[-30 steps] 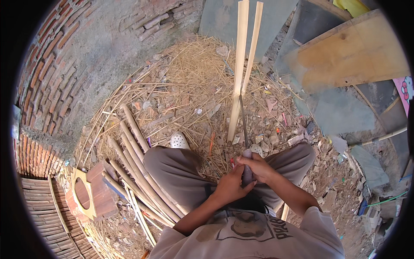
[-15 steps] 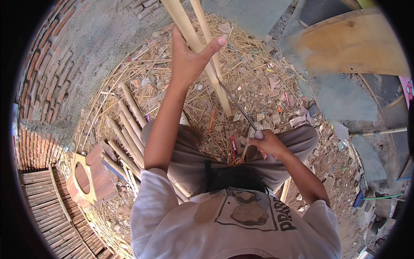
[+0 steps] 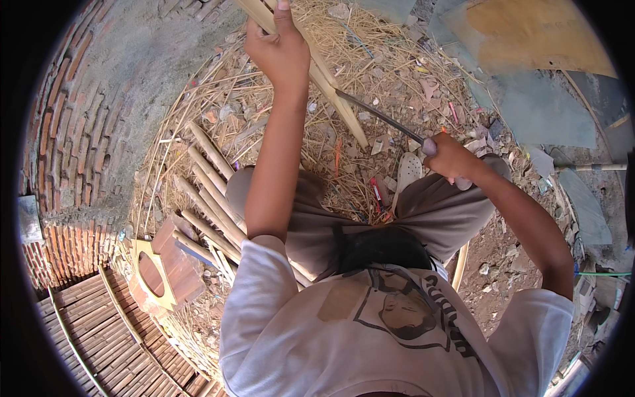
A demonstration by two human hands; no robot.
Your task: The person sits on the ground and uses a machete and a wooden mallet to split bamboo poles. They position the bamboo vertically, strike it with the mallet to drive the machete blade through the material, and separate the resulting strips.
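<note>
At the top of the view, my left hand (image 3: 283, 56) is closed around a pale split bamboo pole (image 3: 348, 119). The pole slants down to the right, its lower end near the littered ground, and its upper end runs out of view. A split runs along its upper part. My right hand (image 3: 455, 161) grips a long-bladed knife (image 3: 390, 121) by its rounded greyish handle. The dark, narrow blade points up and left, its tip end against the bamboo below my left hand. Whether the edge sits in the split or only touches the side, I cannot tell.
Several cut bamboo poles (image 3: 210, 169) lie beside my left leg. Behind them is a brown board with a yellow cut-out frame (image 3: 140, 255). A brick wall (image 3: 73, 132) stands left; grey sheets (image 3: 542, 109) lie right. Straw and rubble cover the ground around a pale clog (image 3: 409, 172).
My right hand has moved right and upward with the knife. My left hand sits higher, its thumb now folded closer, and the two bamboo strips appear nearer each other. The view has shifted slightly.
</note>
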